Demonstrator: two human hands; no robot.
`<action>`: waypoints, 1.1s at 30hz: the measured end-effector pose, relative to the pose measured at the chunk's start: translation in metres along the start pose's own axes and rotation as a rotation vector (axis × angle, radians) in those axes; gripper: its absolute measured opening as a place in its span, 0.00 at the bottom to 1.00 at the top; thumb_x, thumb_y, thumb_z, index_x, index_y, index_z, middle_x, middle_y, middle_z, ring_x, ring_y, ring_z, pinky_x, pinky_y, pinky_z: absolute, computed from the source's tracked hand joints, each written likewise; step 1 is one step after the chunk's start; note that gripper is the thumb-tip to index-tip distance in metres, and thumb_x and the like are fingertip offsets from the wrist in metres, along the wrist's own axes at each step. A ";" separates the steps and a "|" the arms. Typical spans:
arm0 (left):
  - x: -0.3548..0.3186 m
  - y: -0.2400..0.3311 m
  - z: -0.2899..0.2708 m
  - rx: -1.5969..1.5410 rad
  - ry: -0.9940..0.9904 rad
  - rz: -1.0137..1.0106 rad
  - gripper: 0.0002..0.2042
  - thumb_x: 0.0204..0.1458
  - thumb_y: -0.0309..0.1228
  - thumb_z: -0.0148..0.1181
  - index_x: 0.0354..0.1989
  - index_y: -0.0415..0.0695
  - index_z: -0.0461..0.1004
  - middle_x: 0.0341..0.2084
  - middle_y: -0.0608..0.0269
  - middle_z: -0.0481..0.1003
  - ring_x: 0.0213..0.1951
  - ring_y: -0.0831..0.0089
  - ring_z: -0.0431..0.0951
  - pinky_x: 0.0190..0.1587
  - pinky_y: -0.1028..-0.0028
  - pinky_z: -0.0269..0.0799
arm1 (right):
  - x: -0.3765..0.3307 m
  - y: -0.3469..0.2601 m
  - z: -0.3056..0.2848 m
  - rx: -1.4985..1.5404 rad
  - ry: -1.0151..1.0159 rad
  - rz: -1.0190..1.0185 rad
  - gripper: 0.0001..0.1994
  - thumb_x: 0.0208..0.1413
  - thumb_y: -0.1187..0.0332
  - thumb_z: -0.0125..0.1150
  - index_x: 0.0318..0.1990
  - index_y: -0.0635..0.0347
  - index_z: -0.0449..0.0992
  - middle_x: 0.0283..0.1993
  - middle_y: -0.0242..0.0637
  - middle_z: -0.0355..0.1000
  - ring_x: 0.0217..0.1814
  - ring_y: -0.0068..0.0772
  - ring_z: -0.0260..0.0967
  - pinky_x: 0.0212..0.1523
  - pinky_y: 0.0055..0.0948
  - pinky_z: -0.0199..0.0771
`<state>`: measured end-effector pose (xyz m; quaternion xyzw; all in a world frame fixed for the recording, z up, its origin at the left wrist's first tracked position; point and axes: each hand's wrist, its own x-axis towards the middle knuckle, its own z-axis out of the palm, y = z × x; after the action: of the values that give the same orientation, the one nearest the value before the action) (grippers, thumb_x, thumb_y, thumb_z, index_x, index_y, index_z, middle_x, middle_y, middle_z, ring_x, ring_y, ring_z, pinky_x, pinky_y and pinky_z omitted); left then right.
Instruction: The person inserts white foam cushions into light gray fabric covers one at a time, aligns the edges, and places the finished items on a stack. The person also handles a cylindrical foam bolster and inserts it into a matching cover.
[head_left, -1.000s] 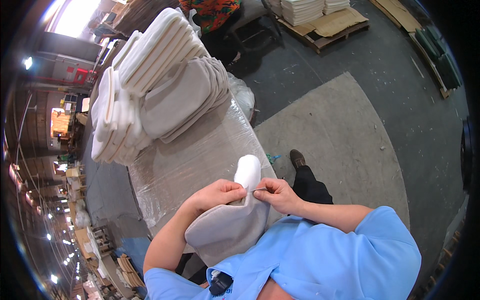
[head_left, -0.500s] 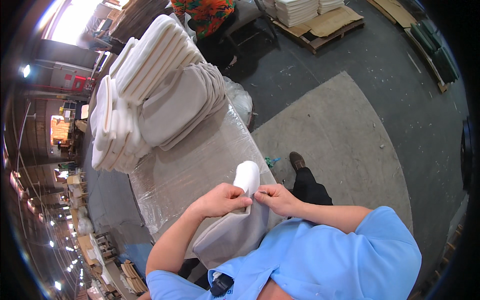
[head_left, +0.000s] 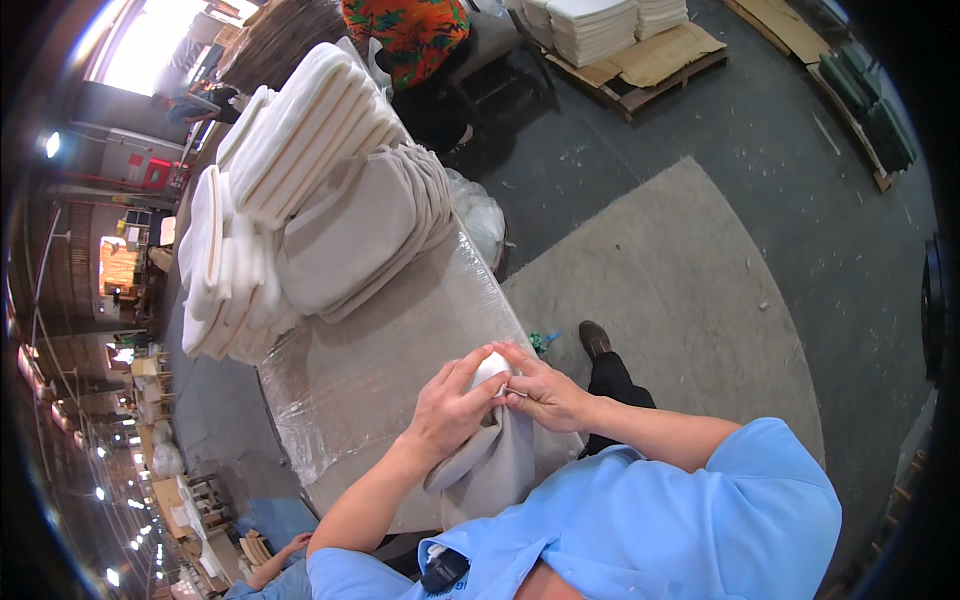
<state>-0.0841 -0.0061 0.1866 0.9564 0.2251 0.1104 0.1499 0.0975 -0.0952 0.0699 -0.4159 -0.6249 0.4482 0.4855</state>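
Observation:
My left hand [head_left: 447,410] and my right hand [head_left: 545,390] are pressed together over a white foam pad [head_left: 491,368], only a small end of it showing between the fingers. A grey fabric cover [head_left: 495,462] hangs around the pad below my hands, bunched under my left palm. Both hands grip the cover and pad at the near edge of a table wrapped in clear plastic [head_left: 370,370].
Stacks of white foam pads [head_left: 300,130] and grey covers [head_left: 360,230] fill the far half of the table. A person in a bright patterned top [head_left: 410,35] stands beyond. Wooden pallets with white stacks [head_left: 620,40] sit on the dark floor; a grey mat [head_left: 680,290] lies to my right.
The white pad stood well above the cover before; now it is mostly sunk inside, with my left hand moved over its top and the cover bunched narrower.

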 end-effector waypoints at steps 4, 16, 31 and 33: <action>0.002 -0.013 0.014 -0.274 0.003 -0.210 0.15 0.56 0.31 0.71 0.52 0.48 0.84 0.55 0.51 0.77 0.44 0.58 0.82 0.47 0.63 0.81 | 0.009 0.003 -0.006 0.107 -0.044 0.085 0.14 0.74 0.61 0.55 0.57 0.54 0.82 0.77 0.51 0.59 0.79 0.54 0.56 0.76 0.44 0.60; 0.024 -0.054 0.038 -0.587 -0.084 -0.677 0.07 0.60 0.32 0.70 0.39 0.41 0.87 0.29 0.60 0.77 0.31 0.67 0.77 0.35 0.68 0.73 | 0.040 0.034 0.003 0.399 0.181 0.476 0.12 0.71 0.65 0.59 0.48 0.65 0.84 0.51 0.38 0.78 0.53 0.31 0.74 0.54 0.29 0.73; 0.015 -0.119 0.085 -1.114 -0.394 -1.251 0.14 0.61 0.39 0.70 0.38 0.39 0.86 0.34 0.66 0.80 0.37 0.79 0.76 0.40 0.74 0.71 | 0.036 0.082 0.032 0.351 0.215 0.654 0.16 0.72 0.59 0.59 0.41 0.65 0.81 0.47 0.35 0.64 0.53 0.33 0.62 0.59 0.29 0.63; 0.016 -0.124 0.102 -1.188 -0.407 -1.337 0.13 0.61 0.39 0.70 0.38 0.39 0.86 0.37 0.65 0.82 0.40 0.78 0.78 0.42 0.73 0.73 | 0.031 0.093 0.036 0.314 0.219 0.677 0.16 0.73 0.59 0.58 0.41 0.64 0.81 0.43 0.35 0.64 0.52 0.33 0.62 0.58 0.30 0.64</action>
<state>-0.0913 0.0827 0.0522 0.3935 0.6073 -0.0726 0.6864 0.0642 -0.0474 -0.0169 -0.5645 -0.3205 0.6263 0.4317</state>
